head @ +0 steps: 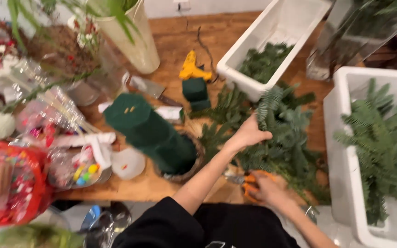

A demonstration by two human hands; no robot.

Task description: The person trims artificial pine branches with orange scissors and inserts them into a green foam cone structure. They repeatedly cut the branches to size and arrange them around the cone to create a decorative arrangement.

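Note:
My left hand (248,133) reaches forward and grips a sprig in the pile of evergreen branches (285,138) lying on the wooden table (171,34). My right hand (265,188) is lower, near the table's front edge, closed around orange-handled pruning shears (249,180) whose blades point left. A tall dark green foam block (150,131) stands tilted in a round wicker basket (194,167) just left of my left arm.
Two white bins hold greenery, one at the back (249,50) and one at the right (345,151). A yellow glue gun (191,68), small foam cubes (195,91), a knife (150,87), a pale vase (136,43) and bags of decorations (14,179) crowd the left.

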